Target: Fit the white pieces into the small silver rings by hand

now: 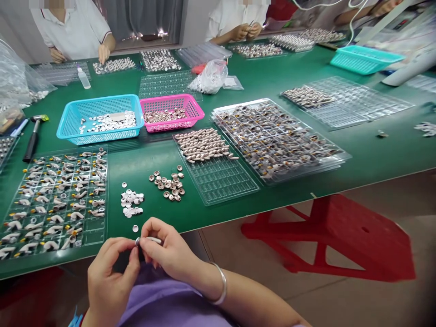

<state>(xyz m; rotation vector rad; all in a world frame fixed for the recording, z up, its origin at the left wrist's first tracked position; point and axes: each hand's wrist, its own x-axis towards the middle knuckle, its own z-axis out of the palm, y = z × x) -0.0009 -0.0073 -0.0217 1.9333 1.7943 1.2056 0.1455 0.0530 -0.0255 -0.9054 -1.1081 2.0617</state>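
Observation:
Close to the table's front edge my left hand pinches a small round cap between thumb and forefinger. My right hand is closed around a slim pale stem-shaped part, its fingertips meeting the left ones at the cap. Whether cap and stem are joined I cannot tell. Just beyond my fingers lies a single white disc, with a loose group of white discs behind it. Right of those sit several brownish round cups. A clear tray of curved pale parts with yellow bits is at left.
Behind are a blue basket of white discs and a pink basket of cups. Trays of stem parts and stacked filled trays stand right. A hammer lies left. Two people sit opposite; a red stool stands right.

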